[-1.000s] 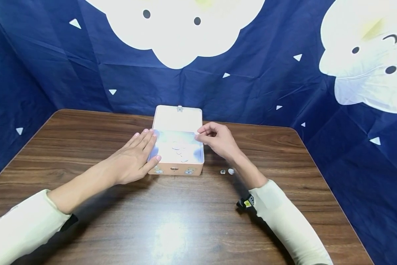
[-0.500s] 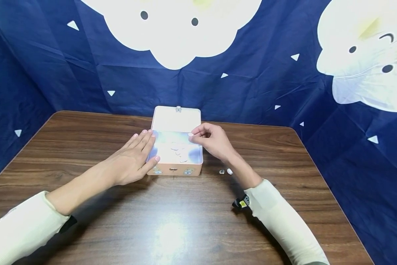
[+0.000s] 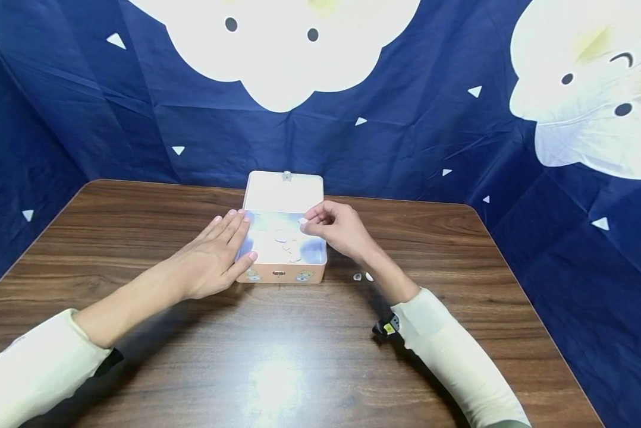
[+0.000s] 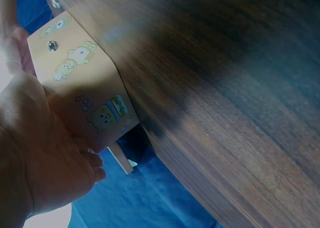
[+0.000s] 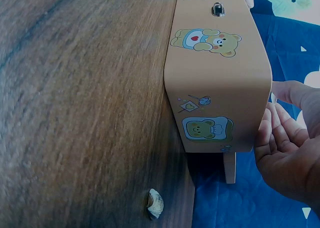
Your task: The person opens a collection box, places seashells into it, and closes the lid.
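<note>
While the left hand (image 3: 213,261) lay flat with straight fingers against the tin box's (image 3: 281,270) left side, seemingly steadying it, the right hand (image 3: 338,229) pinched a small shell (image 3: 302,220) over the box's open interior. Two shells (image 3: 362,276) lay right of the box.

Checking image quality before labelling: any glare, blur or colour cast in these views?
Head view: sharp, with a glare patch on the table and a washed-out box interior. Left wrist view: blue cast, the left hand close and soft. Right wrist view: box stickers crisp, shell clear, the right hand slightly blurred.
</note>
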`<action>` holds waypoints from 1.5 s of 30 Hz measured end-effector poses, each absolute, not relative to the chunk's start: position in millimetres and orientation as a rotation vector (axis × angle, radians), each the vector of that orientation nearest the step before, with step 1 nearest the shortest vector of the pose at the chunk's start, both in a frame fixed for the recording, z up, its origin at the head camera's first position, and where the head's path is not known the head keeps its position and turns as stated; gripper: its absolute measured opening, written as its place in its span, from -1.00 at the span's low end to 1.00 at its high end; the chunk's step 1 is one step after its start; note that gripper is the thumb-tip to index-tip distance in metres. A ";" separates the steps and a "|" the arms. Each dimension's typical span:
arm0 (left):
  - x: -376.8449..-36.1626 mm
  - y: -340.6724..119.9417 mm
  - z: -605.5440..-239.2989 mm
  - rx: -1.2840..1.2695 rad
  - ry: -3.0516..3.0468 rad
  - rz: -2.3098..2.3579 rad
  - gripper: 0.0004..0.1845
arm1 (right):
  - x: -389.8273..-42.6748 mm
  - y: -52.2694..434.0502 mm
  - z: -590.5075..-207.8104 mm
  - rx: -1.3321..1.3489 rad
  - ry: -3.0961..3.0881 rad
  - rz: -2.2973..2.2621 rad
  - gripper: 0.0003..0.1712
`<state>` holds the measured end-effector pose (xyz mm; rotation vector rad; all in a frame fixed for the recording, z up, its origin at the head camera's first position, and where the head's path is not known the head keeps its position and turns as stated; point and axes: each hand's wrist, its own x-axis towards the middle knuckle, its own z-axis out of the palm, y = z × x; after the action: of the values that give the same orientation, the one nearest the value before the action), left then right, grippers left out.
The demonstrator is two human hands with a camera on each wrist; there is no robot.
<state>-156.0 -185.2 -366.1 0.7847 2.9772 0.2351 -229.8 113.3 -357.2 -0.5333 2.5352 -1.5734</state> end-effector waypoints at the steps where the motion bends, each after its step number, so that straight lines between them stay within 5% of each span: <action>1: -156.1 -185.2 -366.2 0.784 2.975 0.236 -0.12 | -229.7 113.5 -357.2 -0.536 2.538 -1.569 -0.82; 8: -156.7 -185.0 -366.2 0.783 2.962 0.241 -0.11 | -230.6 113.9 -359.3 -0.543 2.558 -1.538 -0.65; 23: -155.2 -185.1 -364.7 0.780 2.960 0.259 -0.11 | -231.7 124.8 -359.1 -0.523 2.593 -1.671 -0.83; 45: -155.6 -186.5 -365.0 0.781 2.968 0.241 -0.11 | -242.4 233.1 -380.8 -0.269 2.646 -1.370 -0.66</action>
<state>-155.6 -186.5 -365.0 0.7806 2.9679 0.2414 -242.4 233.1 -380.8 -0.2692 2.6462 -1.3699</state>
